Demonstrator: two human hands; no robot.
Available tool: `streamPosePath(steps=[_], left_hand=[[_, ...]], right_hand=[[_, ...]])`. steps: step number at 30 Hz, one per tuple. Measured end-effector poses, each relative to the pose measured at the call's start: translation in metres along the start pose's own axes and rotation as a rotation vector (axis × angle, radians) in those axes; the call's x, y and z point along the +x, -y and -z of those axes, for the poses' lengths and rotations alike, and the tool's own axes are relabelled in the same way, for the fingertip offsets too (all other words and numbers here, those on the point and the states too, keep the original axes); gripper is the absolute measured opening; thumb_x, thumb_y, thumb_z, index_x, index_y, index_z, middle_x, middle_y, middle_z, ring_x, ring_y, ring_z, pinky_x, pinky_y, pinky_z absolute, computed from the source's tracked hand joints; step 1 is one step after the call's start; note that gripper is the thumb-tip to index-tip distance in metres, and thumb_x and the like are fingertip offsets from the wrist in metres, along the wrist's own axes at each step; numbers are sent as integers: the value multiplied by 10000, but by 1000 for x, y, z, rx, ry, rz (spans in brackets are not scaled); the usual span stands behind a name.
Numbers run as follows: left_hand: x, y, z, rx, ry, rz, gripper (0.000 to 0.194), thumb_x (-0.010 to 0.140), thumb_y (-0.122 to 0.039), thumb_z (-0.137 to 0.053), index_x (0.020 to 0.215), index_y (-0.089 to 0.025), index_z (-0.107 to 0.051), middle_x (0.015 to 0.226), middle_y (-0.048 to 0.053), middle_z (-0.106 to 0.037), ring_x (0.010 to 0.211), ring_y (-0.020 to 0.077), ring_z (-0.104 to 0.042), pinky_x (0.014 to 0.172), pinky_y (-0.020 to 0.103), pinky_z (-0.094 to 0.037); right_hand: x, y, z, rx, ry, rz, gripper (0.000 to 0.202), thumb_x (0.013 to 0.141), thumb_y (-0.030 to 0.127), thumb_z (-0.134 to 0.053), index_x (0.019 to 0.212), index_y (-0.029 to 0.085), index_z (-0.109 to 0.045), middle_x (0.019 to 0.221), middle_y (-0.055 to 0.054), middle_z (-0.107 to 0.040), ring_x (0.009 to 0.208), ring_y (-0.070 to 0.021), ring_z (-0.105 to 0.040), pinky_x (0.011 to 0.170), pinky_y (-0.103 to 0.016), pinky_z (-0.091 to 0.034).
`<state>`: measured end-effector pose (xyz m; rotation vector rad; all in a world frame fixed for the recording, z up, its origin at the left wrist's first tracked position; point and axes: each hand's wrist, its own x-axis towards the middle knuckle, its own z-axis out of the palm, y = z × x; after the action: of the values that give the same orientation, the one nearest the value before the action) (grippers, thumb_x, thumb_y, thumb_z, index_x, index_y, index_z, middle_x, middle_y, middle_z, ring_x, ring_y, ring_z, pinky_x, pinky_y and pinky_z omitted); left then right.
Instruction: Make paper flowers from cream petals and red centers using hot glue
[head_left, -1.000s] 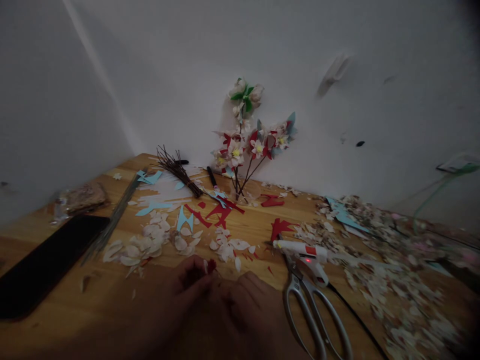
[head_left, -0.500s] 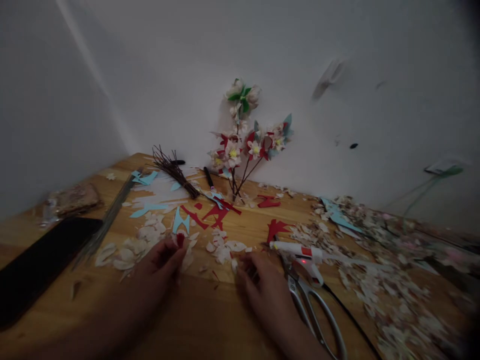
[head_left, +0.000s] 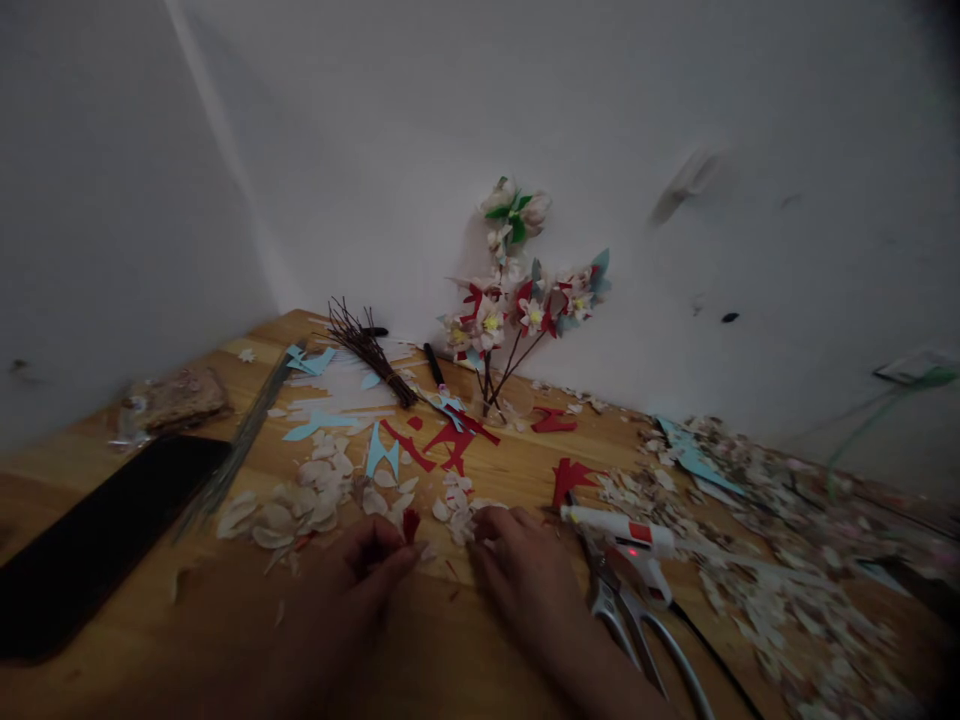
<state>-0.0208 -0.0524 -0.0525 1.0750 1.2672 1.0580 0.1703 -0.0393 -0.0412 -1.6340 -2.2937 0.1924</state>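
My left hand [head_left: 364, 575] is closed in a pinch, with a small red fringed paper piece [head_left: 410, 526] standing up from its fingertips. My right hand [head_left: 529, 570] has its fingers curled down at a small pile of white petals [head_left: 456, 495]. Whether it grips a petal is hidden. Left of that pile lies a larger heap of pale petals [head_left: 319, 490]. Close by my right hand are a white glue gun [head_left: 619, 530] with a red light and a pair of metal-handled scissors [head_left: 637, 615] partly beneath it.
Artificial flower stems [head_left: 517, 310] stand against the wall. Red paper scraps [head_left: 450, 440], blue scraps [head_left: 382, 455] and a bundle of brown twigs [head_left: 375, 355] lie ahead. A black phone-like slab [head_left: 112, 540] and thin wires [head_left: 255, 420] lie left. Many petals [head_left: 780, 600] cover the right side.
The view has shifted, so the table things appear further right. My left hand with the red piece has come closer to my right hand, whose fingers now reach against the small petal pile.
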Motion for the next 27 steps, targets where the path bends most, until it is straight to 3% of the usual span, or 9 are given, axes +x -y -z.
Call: streamPosePath(steps=[6,10,14,17,23,27], left_hand=[[4,0,-1,-24,-54,-76,214,705,-379,-604,596,-220,-511,560,-50,-509,539,141,-453,508,223,-364],[6,7,0,-9,-36,-127,195,728,-344,-598,601,-217,-522,617,-32,-531,632,159,-496,587,234,-392],[5,12,0,1,-26,-115,199,766,-341,-578,623,-218,-512,597,-44,-505,583,145,-478,541,227,-370],[5,12,0,-52,-1,-95,193,778,-342,-563,642,-222,-495,555,-64,-482,505,126,-458,500,220,-365],[10,6,4,-103,-29,-110,174,741,-336,-609,650,-216,-522,682,-37,-555,587,136,-528,555,225,-417],[10,6,3,-135,73,-102,161,716,-329,-637,652,-211,-547,720,-24,-583,661,149,-528,613,231,-419]], right_hand=[[7,2,19,91,95,71,165,722,127,-629,872,196,-619,910,-54,-628,907,-234,-537,778,-333,-425],[23,7,8,174,55,115,162,746,146,-608,895,205,-630,954,-64,-614,927,-237,-510,814,-355,-403],[35,12,-6,286,58,77,152,763,99,-528,804,186,-646,892,-93,-625,912,-254,-499,841,-402,-375],[38,10,-4,434,83,-4,147,756,114,-522,786,199,-638,886,-73,-629,897,-228,-523,825,-371,-397],[37,1,15,822,402,-211,96,712,267,-545,753,193,-591,670,12,-573,584,-120,-534,602,-255,-455],[31,4,26,925,608,-264,78,611,216,-567,681,191,-592,612,44,-536,524,-89,-484,523,-213,-432]])
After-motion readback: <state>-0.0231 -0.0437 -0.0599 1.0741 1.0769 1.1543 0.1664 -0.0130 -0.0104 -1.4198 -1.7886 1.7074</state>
